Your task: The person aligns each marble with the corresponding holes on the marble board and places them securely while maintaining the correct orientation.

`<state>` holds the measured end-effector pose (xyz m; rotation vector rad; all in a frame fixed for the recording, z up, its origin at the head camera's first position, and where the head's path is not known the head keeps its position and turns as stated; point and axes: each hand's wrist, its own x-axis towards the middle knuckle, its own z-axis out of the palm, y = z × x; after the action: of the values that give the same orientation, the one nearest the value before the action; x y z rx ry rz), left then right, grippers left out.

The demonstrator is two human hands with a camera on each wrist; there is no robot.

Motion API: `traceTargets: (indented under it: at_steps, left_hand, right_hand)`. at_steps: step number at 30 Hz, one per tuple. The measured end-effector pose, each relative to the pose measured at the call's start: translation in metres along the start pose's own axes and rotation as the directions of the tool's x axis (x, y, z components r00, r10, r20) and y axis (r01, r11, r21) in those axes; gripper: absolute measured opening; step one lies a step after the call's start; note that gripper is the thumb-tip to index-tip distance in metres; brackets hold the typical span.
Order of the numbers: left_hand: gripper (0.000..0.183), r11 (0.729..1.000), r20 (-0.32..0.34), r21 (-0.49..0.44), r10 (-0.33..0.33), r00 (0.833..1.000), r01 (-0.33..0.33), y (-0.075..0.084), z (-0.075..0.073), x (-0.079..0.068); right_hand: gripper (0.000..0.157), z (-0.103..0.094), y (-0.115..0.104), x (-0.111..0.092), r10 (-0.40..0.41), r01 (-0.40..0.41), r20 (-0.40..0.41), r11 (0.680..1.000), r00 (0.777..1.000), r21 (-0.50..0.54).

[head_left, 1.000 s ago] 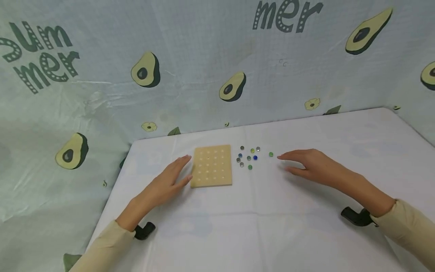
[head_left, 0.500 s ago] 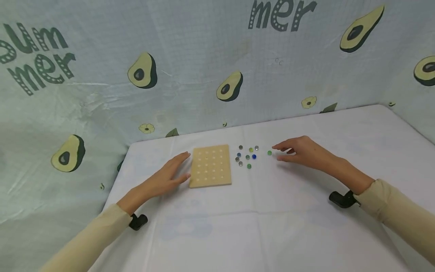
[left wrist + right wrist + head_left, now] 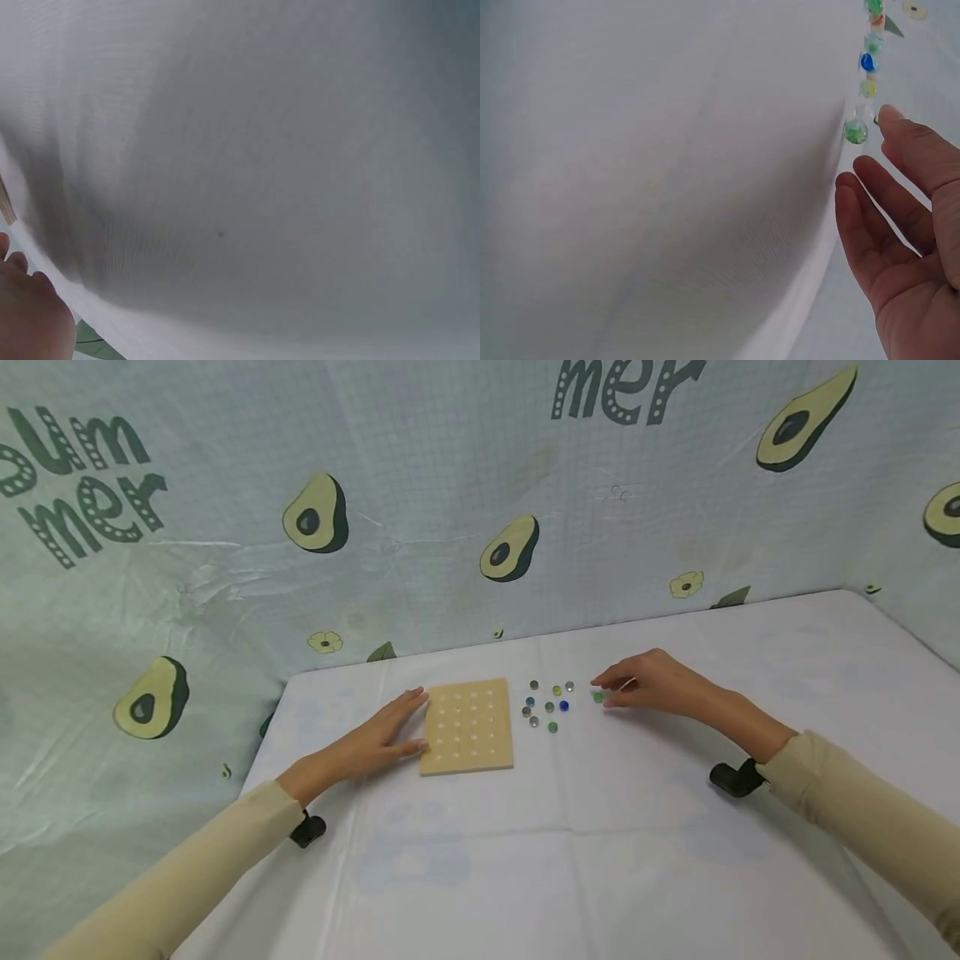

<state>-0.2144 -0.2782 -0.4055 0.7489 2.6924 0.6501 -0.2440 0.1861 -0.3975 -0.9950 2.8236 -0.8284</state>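
A square, light wooden board (image 3: 468, 727) with rows of small hollows lies on the table. My left hand (image 3: 363, 752) is at its left side, fingers spread and fingertips right at the edge. To the right of the board lies a loose group of glass marbles, among them a blue marble (image 3: 564, 706) and a yellow marble (image 3: 557, 691). Apart from these, a green marble (image 3: 597, 697) sits between the fingertips of my right hand (image 3: 656, 683). In the right wrist view a gap shows between that green marble (image 3: 855, 132) and the nearest fingertip (image 3: 890, 114).
A white cloth (image 3: 495, 877) covers the table, with light creases across it. Behind it hangs a pale curtain (image 3: 420, 468) printed with avocados and lettering. Each wrist carries a black camera mount, such as the right mount (image 3: 737, 778).
My right hand has moved left and away from me, its fingertips coming around the lone green marble. My left hand has come slightly closer, up to the board's edge. The marbles lie as before.
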Motion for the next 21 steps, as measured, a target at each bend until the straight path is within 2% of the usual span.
traceTargets:
  at_steps: [6,16,21]
  left_hand:
    - [0.092,1.0,0.028,0.014,-0.015,0.999,0.015,-0.003,0.004,0.001]
    - [0.087,0.996,0.016,0.076,0.042,0.999,-0.043,-0.005,0.01,0.001]
    - [0.089,0.995,0.031,0.097,0.028,0.999,-0.031,-0.004,0.01,0.002]
  right_hand:
    - [0.029,0.002,0.003,0.009,-0.024,0.024,0.014,1.0,1.0,-0.011]
    - [0.022,-0.001,0.007,0.016,-0.016,0.016,0.048,1.0,0.999,0.005]
    - [0.019,-0.001,0.009,0.018,-0.007,0.005,0.066,1.0,0.998,0.021]
